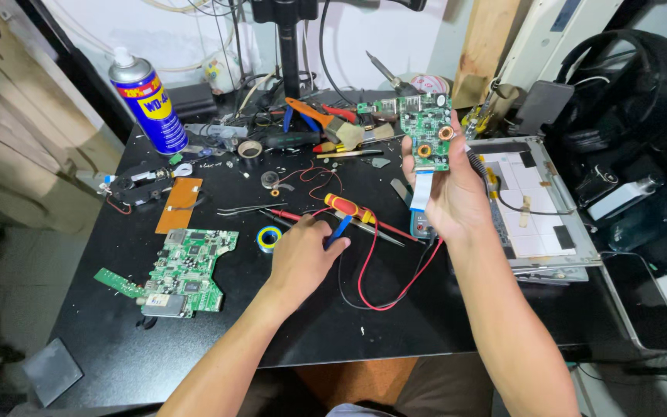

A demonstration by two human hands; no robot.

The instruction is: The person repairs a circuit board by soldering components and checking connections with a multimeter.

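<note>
Small green circuit board [424, 130] with white ribbon cable [421, 191] held upright in your right hand [448, 197] at upper centre of the frame, your left hand [303, 255] closed around a blue-handled tool [339, 229] at centre on the black table [218, 347], red probe leads [384, 289] beside it, larger green board [187, 270] at lower left, spray can [147, 100] at upper left

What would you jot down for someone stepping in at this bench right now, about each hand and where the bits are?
Right hand: raised above the black table, fingers closed round a small green circuit board with a copper coil; a white flat ribbon cable hangs from it.
Left hand: low on the table, closed on a blue-handled tool; which tool it is cannot be told.
Nearby: a red and yellow screwdriver, red wire leads, a roll of blue and yellow tape.
A larger green circuit board lies untouched at the left.
Nothing shows any work done on the held board.
</note>
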